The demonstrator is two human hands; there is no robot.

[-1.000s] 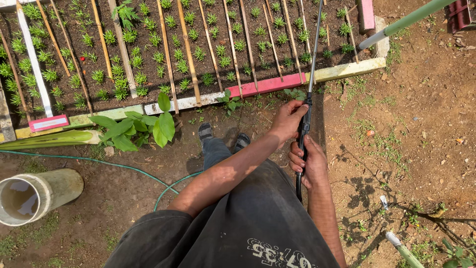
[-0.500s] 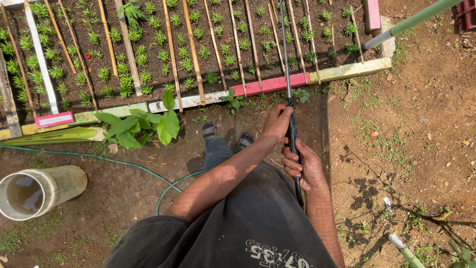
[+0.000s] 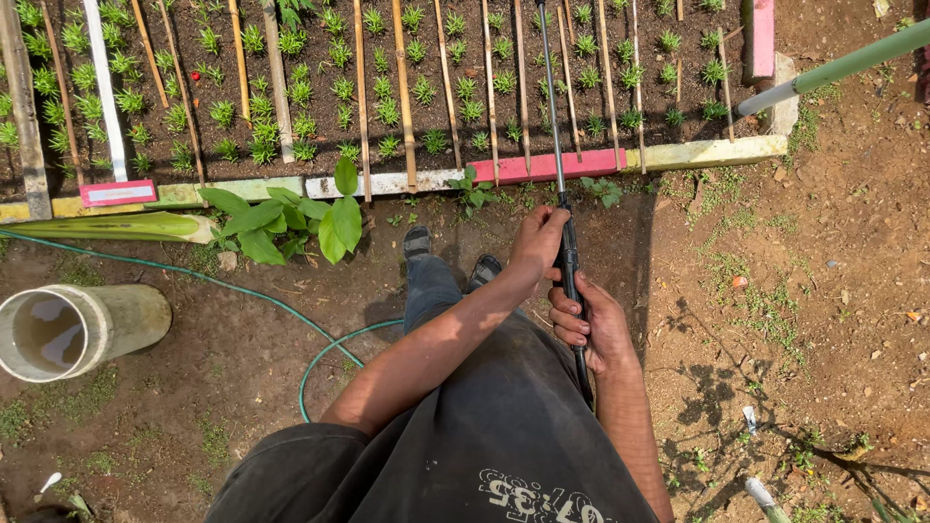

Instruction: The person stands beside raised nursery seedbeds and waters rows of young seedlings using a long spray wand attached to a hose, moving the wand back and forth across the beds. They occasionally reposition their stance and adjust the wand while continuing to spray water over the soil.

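- Spray wand point(image 3: 554, 145), thin and dark, reaches out over the seedling bed point(image 3: 387, 107).
- Left hand point(image 3: 539, 238) wraps its upper grip; right hand point(image 3: 593, 327) clasps lower down.
- Green hose point(image 3: 320, 358) curls beside the person's feet.

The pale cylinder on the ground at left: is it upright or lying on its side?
Lying on its side. The cylinder shows its long wall along the soil and its round open mouth faces sideways toward the left edge, not upward.
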